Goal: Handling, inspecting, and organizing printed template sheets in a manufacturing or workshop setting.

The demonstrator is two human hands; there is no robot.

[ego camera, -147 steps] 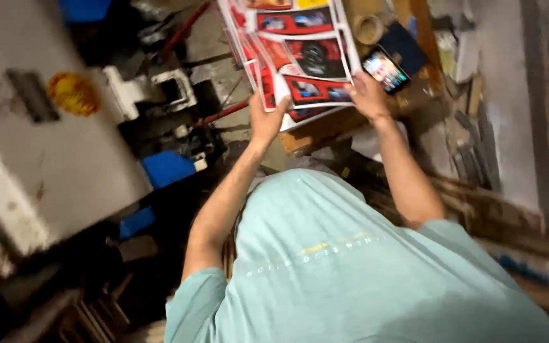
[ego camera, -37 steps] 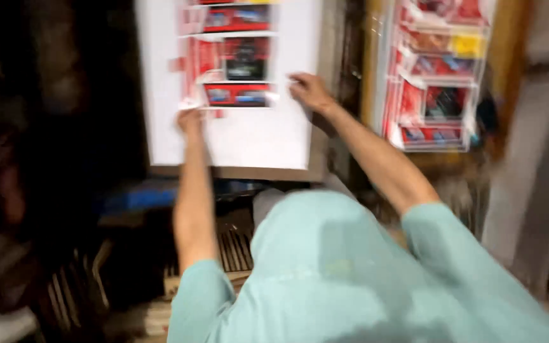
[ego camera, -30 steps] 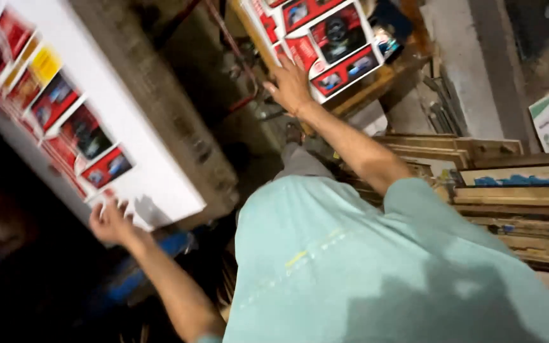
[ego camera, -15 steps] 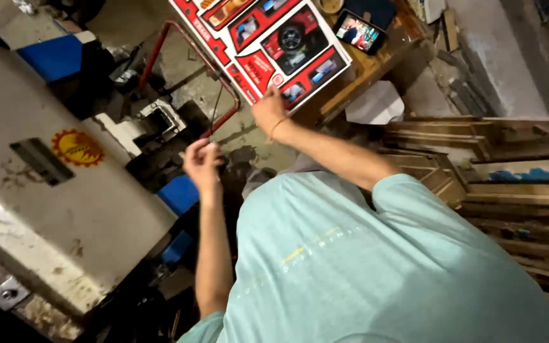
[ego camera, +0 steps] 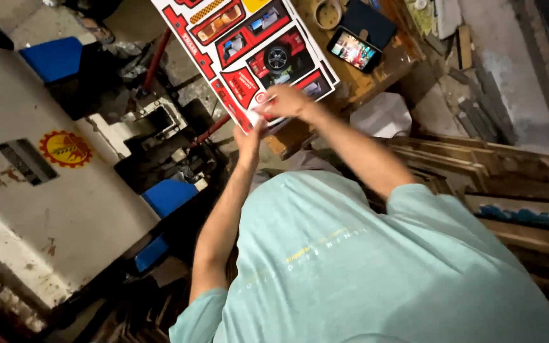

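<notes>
Where the printed sheet (ego camera: 249, 51) stretches away up-left, right hand (ego camera: 284, 101) and left hand (ego camera: 249, 136) pinch its near corner.

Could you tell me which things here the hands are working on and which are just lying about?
In hand:
printed sheet, red and white, gripped at its near edge
left hand and right hand, both on that edge

Lying about:
phone, screen lit, on the wooden bench
tape roll
grey machine
stacked wooden frames
</notes>
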